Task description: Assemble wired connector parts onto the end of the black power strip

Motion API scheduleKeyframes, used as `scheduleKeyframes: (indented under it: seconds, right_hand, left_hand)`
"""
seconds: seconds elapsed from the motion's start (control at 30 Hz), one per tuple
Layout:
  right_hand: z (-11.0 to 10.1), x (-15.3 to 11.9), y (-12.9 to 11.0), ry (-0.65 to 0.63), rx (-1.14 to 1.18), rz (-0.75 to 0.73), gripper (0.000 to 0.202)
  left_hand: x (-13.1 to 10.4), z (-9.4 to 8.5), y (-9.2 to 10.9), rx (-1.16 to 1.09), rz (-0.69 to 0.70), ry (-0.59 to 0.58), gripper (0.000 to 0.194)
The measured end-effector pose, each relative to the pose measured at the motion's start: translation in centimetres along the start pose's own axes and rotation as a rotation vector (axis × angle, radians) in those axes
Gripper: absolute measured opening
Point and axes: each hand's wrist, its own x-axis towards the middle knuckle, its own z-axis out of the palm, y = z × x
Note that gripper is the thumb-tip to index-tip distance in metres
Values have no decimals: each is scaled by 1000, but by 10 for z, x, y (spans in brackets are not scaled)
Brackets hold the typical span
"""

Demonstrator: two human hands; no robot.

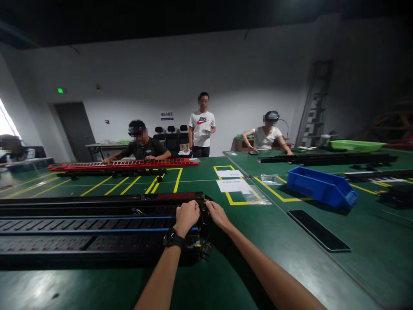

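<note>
A long black assembly [112, 224] with slatted strips and a blue line along it lies on the green table [254, 267], reaching from the left edge to the middle. My left hand [188, 215], with a black watch on its wrist, is closed at the far right corner of the assembly. Just right of it, my right hand [217, 214] has its fingers pressed together at the assembly's end. What either hand grips is too small and dark to name. Small connectors [206, 249] stick out at the near right corner.
A blue bin [318, 185] and a black flat panel [318, 230] lie to the right. Paper sheets [234, 186] lie ahead. Across the table, a seated person handles a red ladder-like frame [129, 163]; another seated person reaches toward black rails [325, 159]. Someone stands behind.
</note>
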Motion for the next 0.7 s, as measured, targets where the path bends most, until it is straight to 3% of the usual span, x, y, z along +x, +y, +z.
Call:
scheduleKeyframes:
  seconds: [0.33, 0.7]
  right_hand:
    - [0, 2, 1, -57, 92, 71, 62]
    - [-1, 3, -5, -122, 255, 179, 47]
  left_hand:
    - [-5, -3, 4, 84, 3, 28, 51]
    - [1, 1, -1, 85, 87, -16, 57]
